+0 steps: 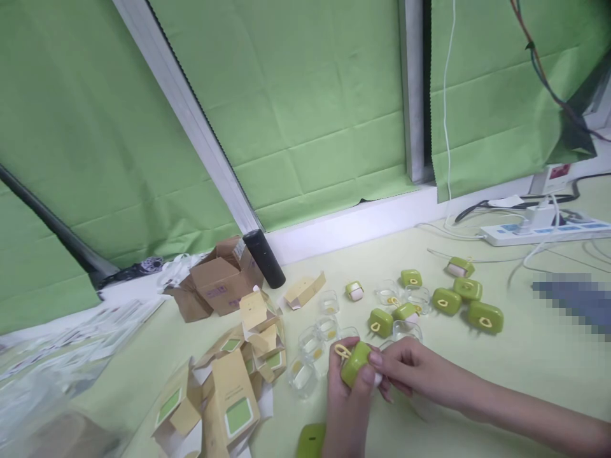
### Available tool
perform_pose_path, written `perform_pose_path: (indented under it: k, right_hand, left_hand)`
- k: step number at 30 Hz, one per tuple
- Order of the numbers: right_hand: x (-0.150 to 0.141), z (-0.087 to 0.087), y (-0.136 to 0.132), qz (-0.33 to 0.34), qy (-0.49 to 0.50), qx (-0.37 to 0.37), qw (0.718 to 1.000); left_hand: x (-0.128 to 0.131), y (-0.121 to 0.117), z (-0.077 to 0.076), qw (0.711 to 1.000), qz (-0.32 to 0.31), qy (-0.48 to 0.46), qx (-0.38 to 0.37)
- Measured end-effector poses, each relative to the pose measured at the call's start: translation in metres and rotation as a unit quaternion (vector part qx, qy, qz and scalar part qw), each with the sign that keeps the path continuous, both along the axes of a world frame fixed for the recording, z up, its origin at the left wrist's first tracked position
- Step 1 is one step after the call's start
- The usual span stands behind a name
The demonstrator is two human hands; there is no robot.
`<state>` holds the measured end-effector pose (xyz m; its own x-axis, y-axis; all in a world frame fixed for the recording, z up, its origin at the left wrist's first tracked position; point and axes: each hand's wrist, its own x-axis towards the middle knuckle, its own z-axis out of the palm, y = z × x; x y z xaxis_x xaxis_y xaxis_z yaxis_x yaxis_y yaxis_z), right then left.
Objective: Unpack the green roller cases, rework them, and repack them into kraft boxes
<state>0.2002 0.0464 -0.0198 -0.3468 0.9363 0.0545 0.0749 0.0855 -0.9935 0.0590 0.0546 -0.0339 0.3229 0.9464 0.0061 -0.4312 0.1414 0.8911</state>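
Both hands are on one small rounded green case (356, 364) with a pale yellow loop and a white part at its lower right. My left hand (344, 394) wraps round it from below and the left, its thumb pressed on the front. From the right, my right hand (410, 369) pinches its edge between thumb and fingers. Similar green pieces with loops, such as this green case (485, 317), lie beyond the hands, some showing white parts. Clear plastic shells (311, 343) stand left of them. Another green piece (311, 440) is partly hidden by my left forearm.
Opened yellow cartons (233, 394) pile up at the left. Behind them are a brown cardboard box (222, 283) and a black bottle (264, 257). A white power strip (506, 234) with cables lies at the back right. Green cloth (324, 95) covers the wall.
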Motion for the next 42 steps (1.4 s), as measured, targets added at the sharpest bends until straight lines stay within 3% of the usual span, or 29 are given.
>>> perform_pose_path:
  k: [6, 11, 17, 19, 22, 26, 28, 30, 32, 34, 37, 39, 42]
  right_hand:
    - [0.001, 0.009, -0.009, 0.033, 0.052, -0.066, 0.996]
    - [0.006, 0.018, -0.014, 0.066, 0.064, -0.081, 0.993]
    - [0.018, 0.012, -0.008, 0.007, -0.058, -0.004, 0.998]
    - [0.022, 0.006, -0.011, -0.033, -0.151, 0.008, 0.988]
    - [0.027, 0.002, -0.020, -0.090, -0.302, 0.037, 0.948]
    - [0.043, 0.005, -0.024, -0.127, -0.296, 0.067, 0.944]
    - [0.057, 0.006, -0.021, -0.175, -0.280, 0.067, 0.941]
    - [0.070, 0.007, -0.017, -0.217, -0.311, 0.061, 0.923]
    - [0.076, 0.006, -0.016, -0.229, -0.345, 0.060, 0.908]
    - [0.071, 0.005, -0.016, -0.215, -0.361, 0.069, 0.905]
    - [0.050, 0.009, -0.017, -0.160, -0.391, 0.106, 0.900]
    - [0.035, 0.019, -0.015, -0.103, -0.400, 0.130, 0.901]
    - [0.022, 0.039, -0.008, -0.018, -0.363, 0.134, 0.922]
  left_hand:
    - [-0.004, -0.004, 0.003, 0.995, -0.018, 0.071, 0.062]
    - [-0.012, -0.010, 0.017, 0.990, -0.035, 0.116, 0.075]
    - [-0.009, -0.010, 0.029, 0.959, 0.018, 0.273, 0.073]
    - [-0.005, -0.011, 0.026, 0.944, -0.021, 0.323, 0.065]
    - [0.001, -0.016, 0.016, 0.934, -0.094, 0.342, 0.045]
    - [-0.006, -0.015, 0.003, 0.936, -0.115, 0.329, 0.042]
    - [-0.017, -0.009, -0.001, 0.907, -0.132, 0.387, 0.104]
    - [-0.028, -0.002, -0.003, 0.858, -0.165, 0.453, 0.177]
    - [-0.034, 0.002, -0.004, 0.825, -0.192, 0.483, 0.222]
    - [-0.035, 0.003, -0.004, 0.841, -0.149, 0.461, 0.239]
    - [-0.028, 0.001, -0.001, 0.910, -0.048, 0.355, 0.207]
    - [-0.025, 0.002, 0.004, 0.946, -0.063, 0.274, 0.159]
    - [-0.028, 0.009, 0.013, 0.977, -0.082, 0.165, 0.104]
